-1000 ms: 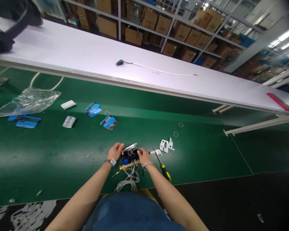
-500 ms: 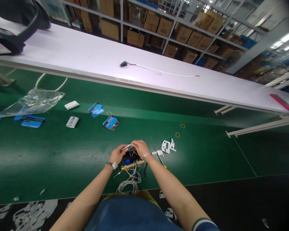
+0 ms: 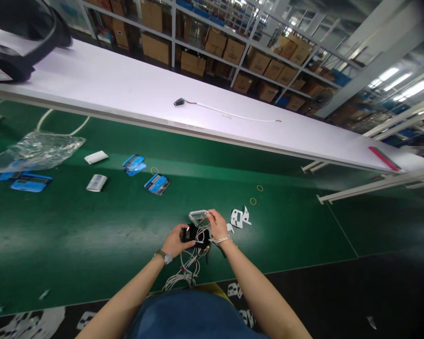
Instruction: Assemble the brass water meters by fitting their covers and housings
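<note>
A small black device (image 3: 197,235) with white wires (image 3: 183,273) trailing toward me is held over the green belt (image 3: 92,226). My left hand (image 3: 176,241) is closed around its left side. My right hand (image 3: 217,224) grips its right side and pinches a clear white-rimmed cover (image 3: 199,217) tilted up at the top. A white bracket (image 3: 239,217) lies just right of my right hand.
Blue packets (image 3: 157,183) (image 3: 134,163), white pouches (image 3: 96,182), a clear plastic bag (image 3: 35,150) and yellow rubber bands (image 3: 253,201) lie on the belt. Behind is a white table (image 3: 127,89) with a wired part (image 3: 179,101). Shelves of cardboard boxes (image 3: 233,52) stand beyond.
The device has been lifted and turned, so its brass fitting no longer shows. The cover now tilts upward in my right hand. The screwdriver is hidden behind my right arm.
</note>
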The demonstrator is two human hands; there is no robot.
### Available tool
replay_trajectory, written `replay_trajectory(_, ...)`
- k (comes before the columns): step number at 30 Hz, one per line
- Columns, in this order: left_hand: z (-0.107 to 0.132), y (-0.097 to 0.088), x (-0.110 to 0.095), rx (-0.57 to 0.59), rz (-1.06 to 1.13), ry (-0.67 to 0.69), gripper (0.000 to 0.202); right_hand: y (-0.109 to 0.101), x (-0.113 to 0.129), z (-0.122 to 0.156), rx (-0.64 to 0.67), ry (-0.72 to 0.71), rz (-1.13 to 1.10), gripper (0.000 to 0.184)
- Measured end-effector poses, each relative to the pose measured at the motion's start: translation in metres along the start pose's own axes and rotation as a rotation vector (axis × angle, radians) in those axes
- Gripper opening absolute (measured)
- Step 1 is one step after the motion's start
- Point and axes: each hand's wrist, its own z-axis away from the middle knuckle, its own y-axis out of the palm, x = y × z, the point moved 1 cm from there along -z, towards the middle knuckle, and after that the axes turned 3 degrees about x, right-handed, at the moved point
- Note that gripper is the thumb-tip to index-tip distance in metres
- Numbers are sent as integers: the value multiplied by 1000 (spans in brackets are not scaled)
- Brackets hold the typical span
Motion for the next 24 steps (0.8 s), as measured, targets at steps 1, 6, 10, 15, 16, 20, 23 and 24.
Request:
replay_trajectory(1, 5, 0, -5, 16, -7, 40, 64, -3, -2, 3, 13, 14, -12, 27)
replay_trajectory(6, 35, 4, -20, 37, -42, 124, 60, -10, -15, 20, 87, 85, -68, 29)
replay_trajectory(10, 60, 14, -23, 13, -31, 92, 57, -12, -23, 26, 181, 106, -103, 34)
replay_trajectory(15, 79, 31, -16, -53, 69, 2, 74, -13, -29, 17, 337, 83, -139, 39)
replay_trajectory(16, 78, 34, -14, -76, 103, -24, 79, -13, -30, 14, 351, 77, -148, 40)
replay_trajectory(20, 52, 45, -12, -161, 266, -108, 80, -11, -38, 4, 387, 63, -181, 43)
replay_trajectory(23, 20, 49, -22, -159, 338, -99, 75, -7, -43, 2, 390, 73, -193, 43)
replay_trajectory(24, 11, 49, -27, -156, 339, -90, 74, -5, -45, 2, 384, 80, -195, 42)
